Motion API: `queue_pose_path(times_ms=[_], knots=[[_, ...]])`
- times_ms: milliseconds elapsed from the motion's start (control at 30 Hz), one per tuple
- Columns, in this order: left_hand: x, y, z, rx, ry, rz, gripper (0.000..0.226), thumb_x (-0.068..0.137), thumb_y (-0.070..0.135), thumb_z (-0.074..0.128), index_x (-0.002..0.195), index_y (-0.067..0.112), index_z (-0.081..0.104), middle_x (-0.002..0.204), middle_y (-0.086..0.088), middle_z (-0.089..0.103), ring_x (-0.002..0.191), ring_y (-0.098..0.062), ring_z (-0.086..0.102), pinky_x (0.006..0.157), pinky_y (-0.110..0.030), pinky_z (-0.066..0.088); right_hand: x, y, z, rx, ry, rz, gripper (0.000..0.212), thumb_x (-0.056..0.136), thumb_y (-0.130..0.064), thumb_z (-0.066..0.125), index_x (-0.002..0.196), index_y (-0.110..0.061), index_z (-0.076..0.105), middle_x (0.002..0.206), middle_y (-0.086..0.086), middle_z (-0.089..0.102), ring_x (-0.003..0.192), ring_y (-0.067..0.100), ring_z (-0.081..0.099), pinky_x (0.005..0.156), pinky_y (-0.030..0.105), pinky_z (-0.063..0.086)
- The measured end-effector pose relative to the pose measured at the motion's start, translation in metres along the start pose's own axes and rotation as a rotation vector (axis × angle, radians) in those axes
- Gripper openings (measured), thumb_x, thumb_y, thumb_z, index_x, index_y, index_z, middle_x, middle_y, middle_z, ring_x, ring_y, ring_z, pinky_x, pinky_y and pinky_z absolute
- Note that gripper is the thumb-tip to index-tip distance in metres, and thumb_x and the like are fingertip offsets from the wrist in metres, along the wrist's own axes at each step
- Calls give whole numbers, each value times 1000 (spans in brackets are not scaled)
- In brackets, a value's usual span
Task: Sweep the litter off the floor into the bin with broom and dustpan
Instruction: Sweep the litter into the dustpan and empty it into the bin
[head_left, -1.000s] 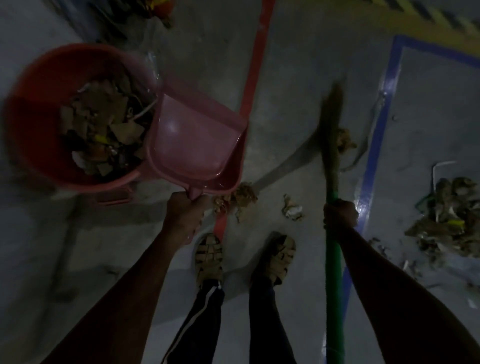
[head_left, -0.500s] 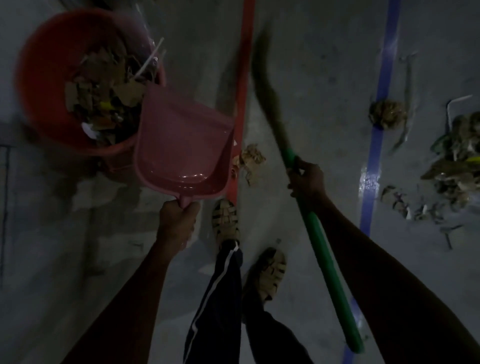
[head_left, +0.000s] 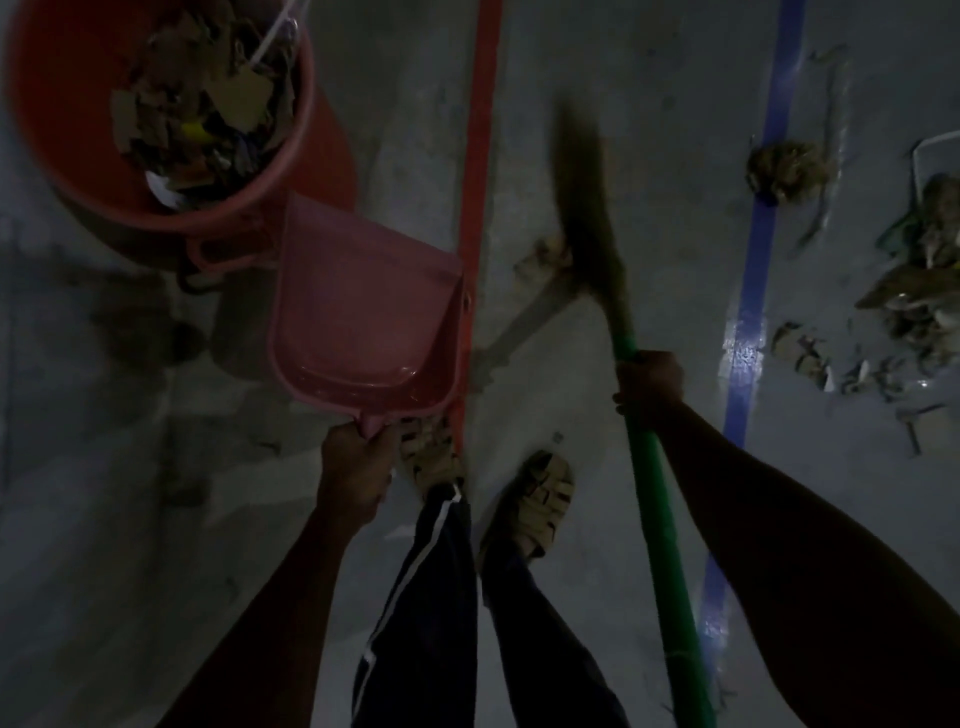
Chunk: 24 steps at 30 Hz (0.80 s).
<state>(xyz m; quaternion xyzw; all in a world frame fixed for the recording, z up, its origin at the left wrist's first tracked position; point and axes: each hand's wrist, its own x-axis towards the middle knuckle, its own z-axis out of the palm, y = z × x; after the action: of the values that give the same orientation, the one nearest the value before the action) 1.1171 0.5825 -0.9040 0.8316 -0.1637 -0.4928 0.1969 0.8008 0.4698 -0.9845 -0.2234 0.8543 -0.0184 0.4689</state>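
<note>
Sweeping in hand: dustpan emptied, broom beside a loose scrap.

Left hand (head_left: 358, 470) grips the pink dustpan (head_left: 363, 312) by its handle, pan empty, just beside the red bin (head_left: 291, 171). Right hand (head_left: 649, 387) grips the green broom (head_left: 660, 519); its long axis runs up and forward, bristles touching a litter scrap (head_left: 543, 257) between pan and broom. Main litter pile (head_left: 919, 291) lies well right, beyond the blue floor line (head_left: 748, 291), nearer the right hand.

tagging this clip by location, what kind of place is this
Probably a workshop, warehouse or factory floor, though little beyond the ground shows. Signs: a bare grey concrete floor marked with a red floor line and a blue floor line, like painted or taped zone lanes.
</note>
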Motion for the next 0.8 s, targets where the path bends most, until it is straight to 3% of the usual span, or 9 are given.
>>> queue_pose_path(times_ms=[100, 200, 300, 433, 533, 633, 800], knots=[[-2, -9, 1, -22, 7, 3, 40, 94, 14, 62, 57, 13, 45, 50, -2, 42, 37, -13, 36, 36, -16, 26, 16, 31, -31, -64, 171, 13, 29, 82, -13, 62, 107, 0, 68, 84, 18, 70, 62, 32, 71, 51, 40, 60], [1, -17, -2, -21, 16, -19, 42, 92, 15, 60, 54, 17, 41, 48, -1, 39, 36, -15, 36, 37, -16, 27, 21, 54, -49, -228, 338, -96, 37, 77, -27, 53, 106, -7, 66, 99, 17, 68, 75, 34, 71, 65, 43, 61], [2, -27, -8, -28, 17, -44, 41, 91, 20, 59, 54, 18, 41, 48, -3, 41, 33, -14, 37, 39, -17, 29, 3, 64, -49, -333, 377, -257, 26, 91, -24, 55, 108, -6, 61, 103, 18, 64, 87, 35, 66, 71, 34, 53], [1, -41, -17, -80, 36, -62, 42, 90, 20, 60, 52, 20, 41, 52, -7, 42, 34, -15, 36, 41, -19, 30, -27, 74, -13, -221, 214, -461, 34, 88, -42, 43, 108, -17, 55, 91, 12, 65, 74, 32, 67, 62, 48, 60], [1, -53, -25, -116, 52, -84, 44, 90, 21, 61, 52, 22, 39, 53, -8, 42, 34, -15, 36, 44, -21, 30, -54, 72, 31, -222, 35, -580, 34, 96, -28, 50, 126, -12, 55, 103, 15, 62, 81, 34, 65, 66, 53, 58], [0, -62, -28, -136, 69, -102, 44, 93, 15, 59, 55, 21, 37, 52, -5, 38, 32, -13, 33, 43, -19, 29, -67, 69, 73, -403, -124, -703, 41, 98, -17, 55, 136, -3, 53, 111, 20, 62, 93, 38, 63, 75, 39, 52], [-3, -69, -24, -62, 42, -115, 48, 97, 22, 58, 56, 19, 34, 48, -5, 34, 30, -14, 32, 42, -17, 27, -59, 76, 103, -601, -294, -623, 38, 98, -22, 54, 134, -13, 53, 110, 14, 61, 96, 30, 62, 73, 34, 49]])
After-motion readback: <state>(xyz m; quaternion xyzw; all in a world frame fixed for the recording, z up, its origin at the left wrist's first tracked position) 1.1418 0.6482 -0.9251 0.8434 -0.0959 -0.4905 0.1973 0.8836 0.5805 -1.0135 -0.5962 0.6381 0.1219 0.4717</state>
